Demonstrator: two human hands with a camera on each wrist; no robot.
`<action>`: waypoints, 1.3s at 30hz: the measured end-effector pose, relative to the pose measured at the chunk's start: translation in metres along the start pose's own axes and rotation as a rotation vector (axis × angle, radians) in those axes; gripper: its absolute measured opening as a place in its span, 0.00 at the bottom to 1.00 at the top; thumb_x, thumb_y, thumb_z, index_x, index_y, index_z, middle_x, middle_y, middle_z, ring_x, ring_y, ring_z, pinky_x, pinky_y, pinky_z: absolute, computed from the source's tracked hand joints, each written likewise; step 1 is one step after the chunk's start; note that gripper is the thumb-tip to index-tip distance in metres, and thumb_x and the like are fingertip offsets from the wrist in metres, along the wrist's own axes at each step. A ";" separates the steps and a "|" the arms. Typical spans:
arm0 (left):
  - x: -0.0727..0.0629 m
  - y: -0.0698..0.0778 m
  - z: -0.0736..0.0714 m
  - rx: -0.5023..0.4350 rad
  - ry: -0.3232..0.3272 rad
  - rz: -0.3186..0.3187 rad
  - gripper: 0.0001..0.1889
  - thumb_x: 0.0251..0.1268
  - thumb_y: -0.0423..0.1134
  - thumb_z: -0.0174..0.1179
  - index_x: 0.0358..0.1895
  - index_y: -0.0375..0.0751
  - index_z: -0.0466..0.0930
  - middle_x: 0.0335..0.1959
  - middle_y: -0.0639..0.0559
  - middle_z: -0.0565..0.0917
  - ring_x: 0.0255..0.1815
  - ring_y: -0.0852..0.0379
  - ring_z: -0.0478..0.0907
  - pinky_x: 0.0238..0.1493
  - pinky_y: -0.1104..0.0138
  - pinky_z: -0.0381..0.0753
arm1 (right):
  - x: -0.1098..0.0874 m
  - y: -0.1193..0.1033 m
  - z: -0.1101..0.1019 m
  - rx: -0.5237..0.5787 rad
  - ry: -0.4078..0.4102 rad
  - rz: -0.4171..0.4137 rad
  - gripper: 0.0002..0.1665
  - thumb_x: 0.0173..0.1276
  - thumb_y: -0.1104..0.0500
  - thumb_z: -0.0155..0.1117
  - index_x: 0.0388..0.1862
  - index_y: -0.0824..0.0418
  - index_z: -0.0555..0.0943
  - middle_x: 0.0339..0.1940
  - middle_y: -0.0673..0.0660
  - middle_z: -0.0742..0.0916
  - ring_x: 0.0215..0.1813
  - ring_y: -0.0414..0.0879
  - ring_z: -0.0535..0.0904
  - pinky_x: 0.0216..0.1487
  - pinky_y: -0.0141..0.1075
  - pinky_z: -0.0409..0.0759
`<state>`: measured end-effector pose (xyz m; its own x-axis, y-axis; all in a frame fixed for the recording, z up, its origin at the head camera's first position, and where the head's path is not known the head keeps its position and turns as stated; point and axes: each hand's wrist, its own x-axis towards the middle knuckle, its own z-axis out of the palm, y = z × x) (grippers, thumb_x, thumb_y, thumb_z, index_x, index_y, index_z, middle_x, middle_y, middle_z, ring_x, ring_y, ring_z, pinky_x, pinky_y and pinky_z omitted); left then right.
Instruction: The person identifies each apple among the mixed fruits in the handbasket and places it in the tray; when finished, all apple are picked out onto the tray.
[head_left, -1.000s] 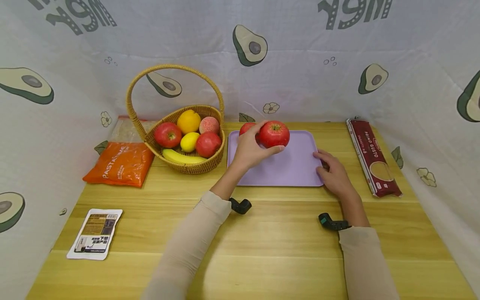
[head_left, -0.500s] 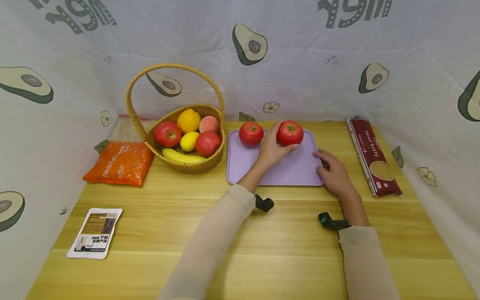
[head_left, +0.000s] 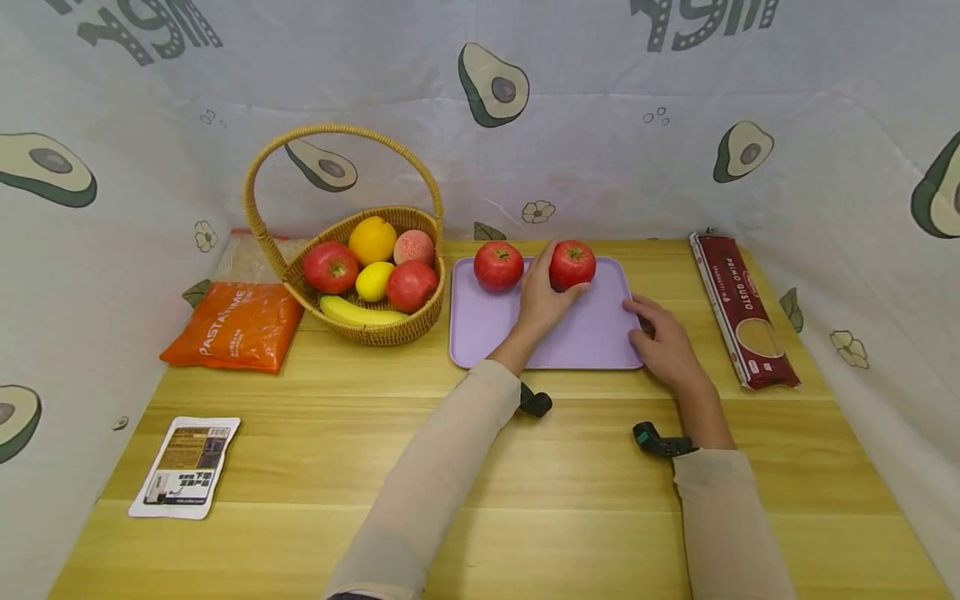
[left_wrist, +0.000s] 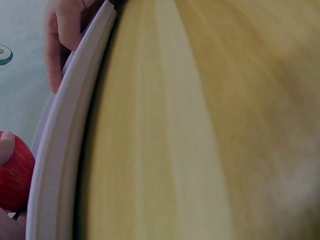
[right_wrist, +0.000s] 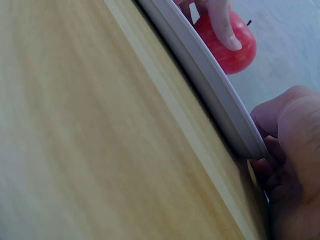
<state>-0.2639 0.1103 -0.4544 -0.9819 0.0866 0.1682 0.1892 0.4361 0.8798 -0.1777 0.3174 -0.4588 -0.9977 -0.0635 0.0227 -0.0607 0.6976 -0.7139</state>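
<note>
Nearest first: two beige sleeves come in from the bottom edge, left sleeve (head_left: 431,483) at bottom centre, right sleeve (head_left: 731,517) at bottom right. Under them we have the wooden tabletop (head_left: 570,508), pale yellow with board lines running across the frame and a soft bright patch at lower centre. Black wrist units sit at both wrists, left unit (head_left: 536,402) and right unit (head_left: 662,440).

Lower left: a flat white-edged pouch (head_left: 184,468) with printed label, lying on the wood.

Right of centre: right hand (head_left: 666,343) grips the lilac tray (head_left: 581,346) by its right edge. Tray lies flat at centre. Left hand (head_left: 543,296) reaches over it and grasps a red apple (head_left: 573,267), thumb on the near side; apple is over the tray's back part, contact with the tray we can't tell. Second apple (head_left: 498,267) sits free at the tray's back left.

Left of centre: wicker basket (head_left: 378,335), handle up, filled with fruit, banana (head_left: 362,312) in front. Orange PASTATIME bag (head_left: 240,329) just left of it. Far right: dark red spaghetti pack (head_left: 742,308) on the wood, slanted.

Farthest: whitish backdrop cloth (head_left: 600,171) rises behind the table and along both sides, lightly creased, printed with avocados, flowers and leaves, grey lettering at upper left and upper right.
</note>
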 end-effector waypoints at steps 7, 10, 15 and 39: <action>0.001 0.000 0.000 0.064 -0.018 -0.009 0.48 0.61 0.48 0.74 0.82 0.49 0.57 0.80 0.51 0.66 0.79 0.48 0.65 0.79 0.53 0.66 | 0.000 0.000 0.001 0.000 -0.001 0.011 0.31 0.78 0.64 0.50 0.78 0.65 0.67 0.83 0.68 0.62 0.82 0.70 0.55 0.79 0.66 0.56; -0.001 0.003 -0.004 0.061 -0.040 -0.019 0.50 0.61 0.50 0.74 0.83 0.51 0.54 0.82 0.52 0.63 0.80 0.49 0.63 0.79 0.54 0.66 | 0.000 -0.001 0.001 -0.003 0.000 0.016 0.31 0.77 0.64 0.51 0.78 0.65 0.67 0.83 0.68 0.62 0.82 0.70 0.55 0.79 0.65 0.56; -0.011 0.013 -0.023 0.025 -0.082 0.000 0.52 0.62 0.53 0.73 0.83 0.51 0.51 0.84 0.53 0.58 0.83 0.51 0.59 0.78 0.53 0.66 | -0.001 -0.002 0.000 0.002 -0.005 0.002 0.31 0.77 0.65 0.51 0.78 0.66 0.67 0.83 0.69 0.62 0.82 0.71 0.55 0.78 0.67 0.57; -0.054 -0.004 -0.162 -0.054 0.031 0.244 0.39 0.52 0.54 0.80 0.68 0.45 0.77 0.63 0.46 0.81 0.59 0.49 0.82 0.62 0.59 0.84 | -0.003 -0.003 0.000 0.006 -0.005 0.013 0.31 0.78 0.64 0.49 0.78 0.65 0.66 0.83 0.68 0.62 0.83 0.70 0.54 0.80 0.66 0.53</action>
<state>-0.2125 -0.0415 -0.3951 -0.9068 0.1558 0.3917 0.4215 0.3573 0.8335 -0.1745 0.3160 -0.4568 -0.9982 -0.0584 0.0097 -0.0476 0.6944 -0.7180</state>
